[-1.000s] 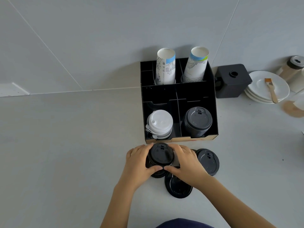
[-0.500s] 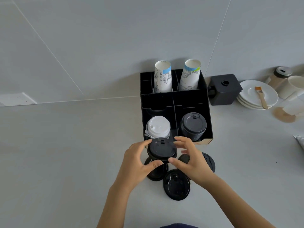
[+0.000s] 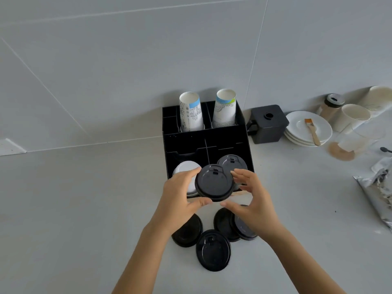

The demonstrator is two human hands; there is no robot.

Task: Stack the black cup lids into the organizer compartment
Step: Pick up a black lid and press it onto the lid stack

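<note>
A black cup lid [image 3: 214, 182] is held in the air just in front of the black organizer [image 3: 207, 143]. My left hand [image 3: 180, 198] grips its left and lower edge. My right hand [image 3: 252, 204] touches its right and lower edge with spread fingertips. In the organizer's front right compartment sits a stack of black lids [image 3: 232, 163]; the front left one holds white lids [image 3: 186, 166], partly hidden by my left hand. Several loose black lids [image 3: 213, 250] lie on the counter under my hands.
Two paper cup stacks [image 3: 191, 111] stand in the organizer's back row. To its right are a black box [image 3: 268, 124], white plates [image 3: 301, 134] with a brush [image 3: 311, 130], a jar [image 3: 332, 105], paper cups [image 3: 354, 115] and a foil wrapper [image 3: 379, 187].
Both hands have lifted the black lid off the counter and carried it up towards the organizer's front. The loose lids underneath are now uncovered.
</note>
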